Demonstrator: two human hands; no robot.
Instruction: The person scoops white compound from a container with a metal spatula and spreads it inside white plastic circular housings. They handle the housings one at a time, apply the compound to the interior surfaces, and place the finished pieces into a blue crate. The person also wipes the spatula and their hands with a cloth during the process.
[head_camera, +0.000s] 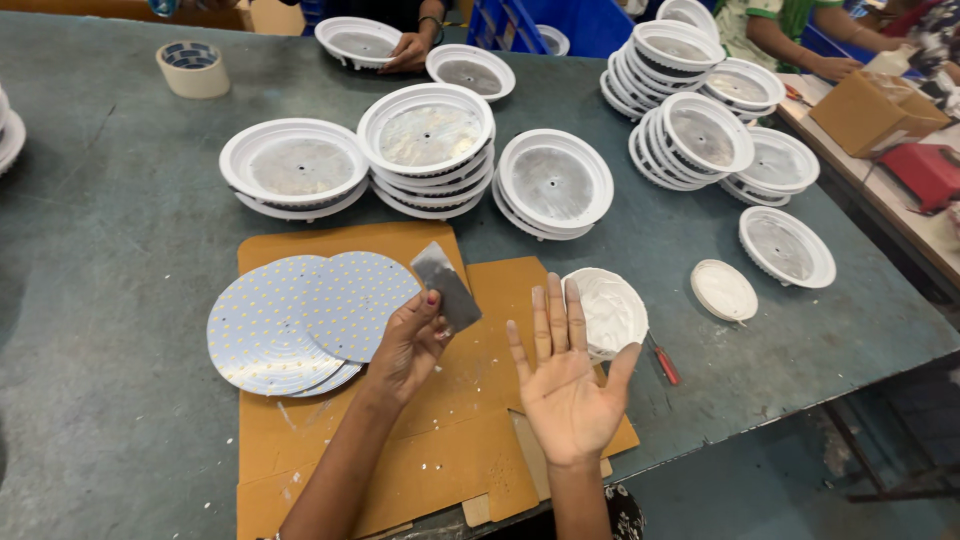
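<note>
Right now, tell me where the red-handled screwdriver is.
In the head view, the red-handled screwdriver lies on the table, just right of the paste bowl, beside the open right hand.

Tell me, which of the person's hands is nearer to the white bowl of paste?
The right hand. It is held open, palm up, its fingertips just beside the white bowl. The left hand is farther to the left, over the cardboard, gripping a flat metal scraper.

bare forearms, red-painted thumbnail (433, 297), no sleeves
</note>
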